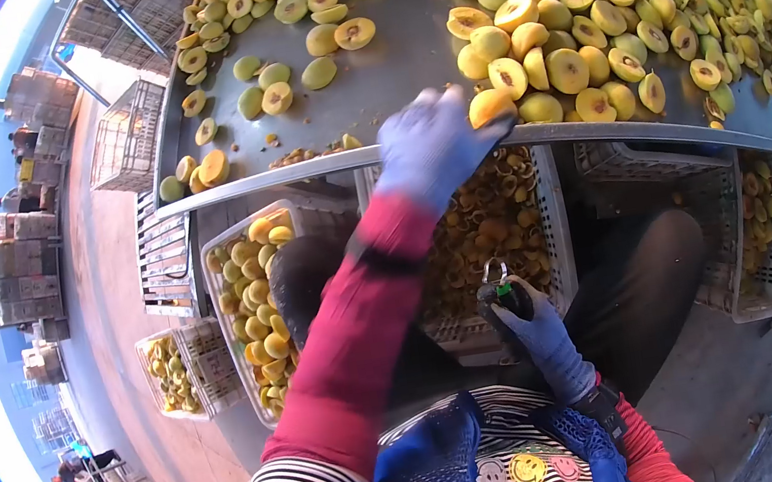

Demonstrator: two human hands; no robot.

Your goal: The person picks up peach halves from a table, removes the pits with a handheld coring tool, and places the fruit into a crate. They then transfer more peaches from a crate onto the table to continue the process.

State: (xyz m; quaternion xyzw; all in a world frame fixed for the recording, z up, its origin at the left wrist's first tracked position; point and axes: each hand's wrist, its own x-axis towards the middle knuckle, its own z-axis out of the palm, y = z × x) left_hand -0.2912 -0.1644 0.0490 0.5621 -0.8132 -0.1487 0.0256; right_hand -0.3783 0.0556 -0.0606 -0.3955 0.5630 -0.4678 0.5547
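Note:
My left hand (432, 146), in a blue glove, reaches over the front rim of the metal table (327, 115). Its thumb, dark at the tip, stands apart from the fingers beside a halved yellow peach (491, 108); some motion blur softens the fingers. Near my lap, my right hand (549, 341), also gloved in blue, is closed around a black hand tool (509, 300) with a metal loop at its tip and a green patch. Many cut peach halves (570, 69) are heaped on the table just right of my left hand.
Under the table edge, a crate (554, 226) between my knees contains peach scraps. Another crate (215, 266) of peach halves stands to its left, with a smaller one (210, 367) beyond. More crates (770, 273) are at the right. Stacked boxes (25, 260) and people are farther left.

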